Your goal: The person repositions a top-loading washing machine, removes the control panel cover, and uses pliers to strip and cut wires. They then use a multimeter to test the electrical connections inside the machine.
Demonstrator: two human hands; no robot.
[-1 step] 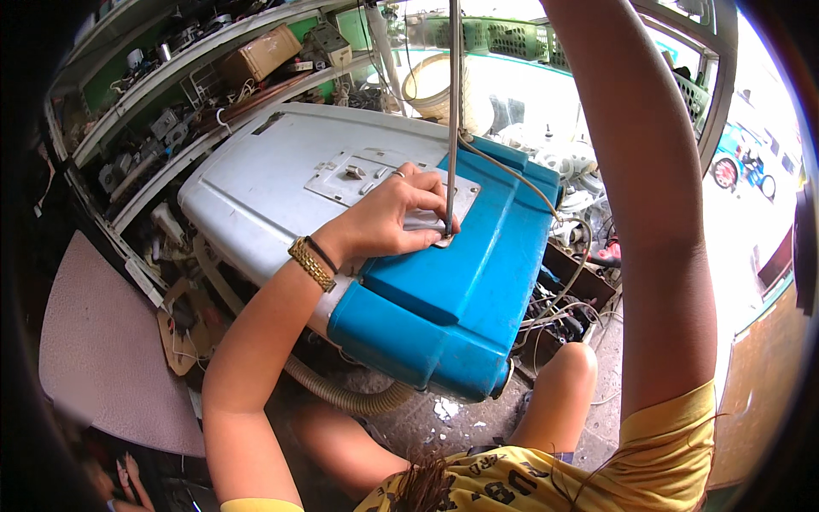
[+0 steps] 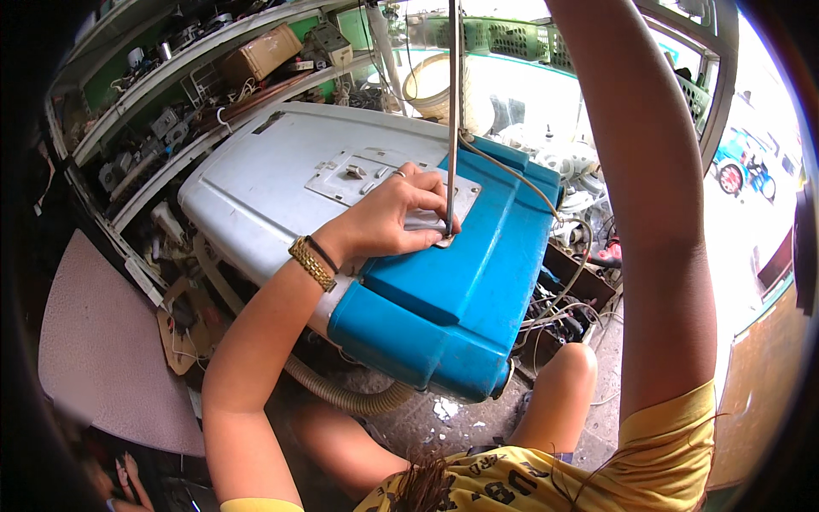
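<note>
A white and blue washing machine casing (image 2: 478, 273) lies on its side in front of me. My left hand (image 2: 388, 213) rests over the casing's rectangular cover plate (image 2: 328, 181), thumb and fingers pinched around the lower end of a long, thin screwdriver shaft (image 2: 453, 111). The shaft stands nearly upright, its tip down at the plate's near corner. Its upper end runs out of the picture, so no handle shows. My right arm (image 2: 653, 196) reaches up past the top edge, and the right hand is out of view.
A corrugated hose (image 2: 341, 399) curves under the casing. Cords and loose parts lie in a box (image 2: 580, 277) at the right. Shelves (image 2: 183, 64) full of parts line the back left. A pinkish board (image 2: 111, 358) stands at the left, a person's hands (image 2: 128, 469) below it.
My left hand and the screwdriver shaft keep their place. Outside at the right, a blue vehicle has shifted slightly.
</note>
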